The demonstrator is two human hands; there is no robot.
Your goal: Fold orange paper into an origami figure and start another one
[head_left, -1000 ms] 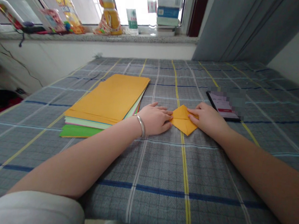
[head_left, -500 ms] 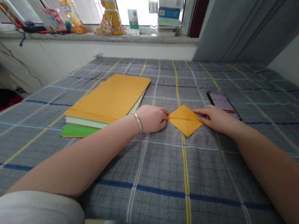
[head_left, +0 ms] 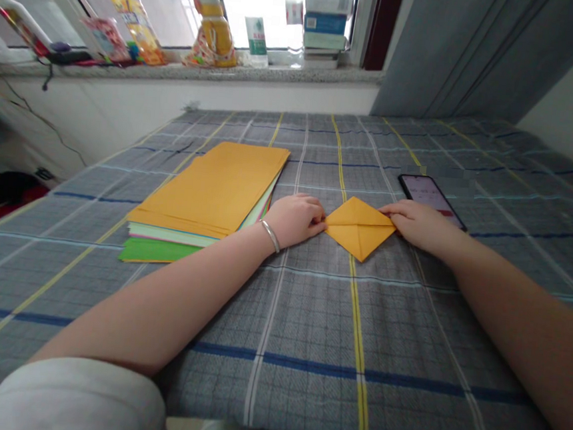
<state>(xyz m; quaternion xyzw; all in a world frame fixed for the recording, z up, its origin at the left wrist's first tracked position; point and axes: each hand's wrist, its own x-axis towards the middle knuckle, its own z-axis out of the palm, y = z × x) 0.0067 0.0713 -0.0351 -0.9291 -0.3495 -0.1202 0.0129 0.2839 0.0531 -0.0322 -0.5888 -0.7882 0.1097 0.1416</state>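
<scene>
Orange paper (head_left: 361, 238) on cloth (head_left: 317, 325), stack (head_left: 213, 188) at its 9 o'clock | done: diamond folded, creased across | left hand (head_left: 297, 220) pinches 9 o'clock corner, right hand (head_left: 419, 221) 3 o'clock | folds left: cannot tell

No word, brand or number can be read with certainty. The phone's (head_left: 422, 189) screen shows a row of small dark characters, too blurred to make out. Printing also shows on the slanted bottle's (head_left: 133, 17) label, in green on the tube (head_left: 256, 36), and on the blue box's (head_left: 328, 24) pale patch, all illegible.
</scene>
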